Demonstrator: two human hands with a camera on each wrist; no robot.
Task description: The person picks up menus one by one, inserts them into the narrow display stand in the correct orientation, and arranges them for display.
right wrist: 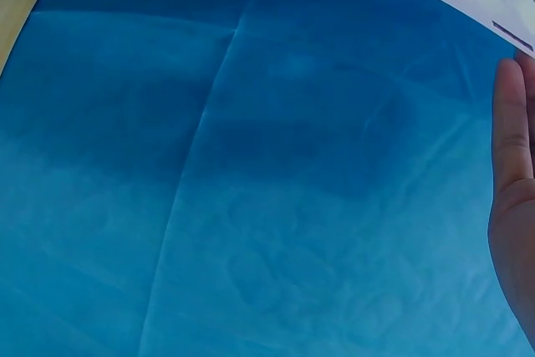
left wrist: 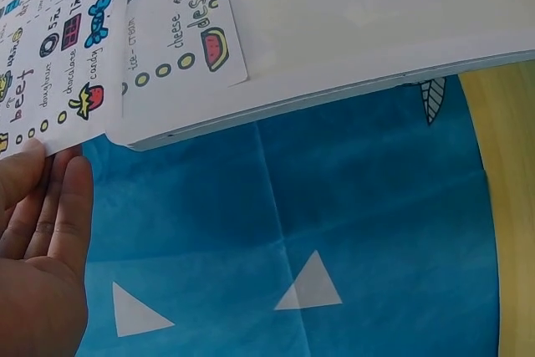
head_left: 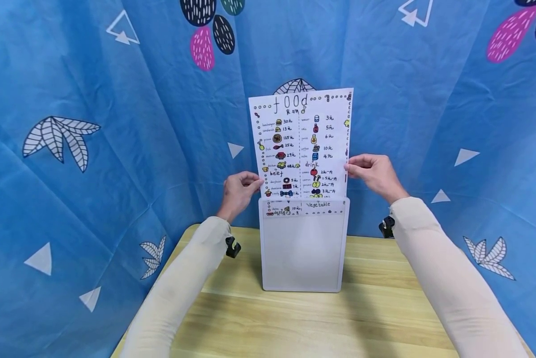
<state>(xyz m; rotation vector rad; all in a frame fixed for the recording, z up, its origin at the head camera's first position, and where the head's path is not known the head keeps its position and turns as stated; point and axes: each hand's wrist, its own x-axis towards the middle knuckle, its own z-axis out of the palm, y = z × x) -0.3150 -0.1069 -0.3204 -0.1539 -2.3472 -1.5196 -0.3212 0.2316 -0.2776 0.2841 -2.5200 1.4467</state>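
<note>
A hand-drawn paper menu [head_left: 290, 149] headed "food" stands upright, its bottom strip inside a translucent sign holder [head_left: 301, 253]. My left hand [head_left: 240, 193] pinches the menu's left edge between thumb and fingers, just above the holder's top. On the opposite edge, a little higher, my right hand [head_left: 375, 173] pinches the sheet the same way. In the left wrist view the menu's lower corner [left wrist: 196, 22] shows through the holder's front [left wrist: 359, 14]. Only part of my right hand [right wrist: 514, 181] is visible in the right wrist view, beside the sheet's edge.
The holder stands on a light wooden table [head_left: 304, 323] near its back edge. A blue patterned curtain [head_left: 116, 124] hangs behind and along the sides. Each wrist has a small black camera clip, one left [head_left: 233, 247] and one right [head_left: 386, 227].
</note>
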